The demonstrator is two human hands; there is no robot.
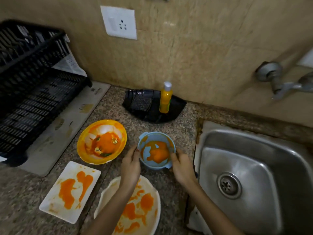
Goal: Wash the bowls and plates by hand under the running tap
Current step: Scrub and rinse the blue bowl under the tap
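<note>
A small blue bowl (149, 139) smeared with orange sauce sits on the granite counter, left of the steel sink (254, 150). My left hand (131, 162) touches its left rim and my right hand (182, 164) its right rim, so both hands hold it. A yellow bowl (88, 138) with orange leftovers stands further left. A white rectangular plate (55, 206) and a round white plate (152, 192), both stained orange, lie nearer to me. The tap (286, 87) juts from the wall at the right; no water shows.
A black plastic dish rack (30, 85) sits on a drying mat at the left. At the back wall, a black tray (176, 107) holds a scrub pad (140, 102) and a yellow soap bottle (165, 99). A white wall socket (119, 22) is above.
</note>
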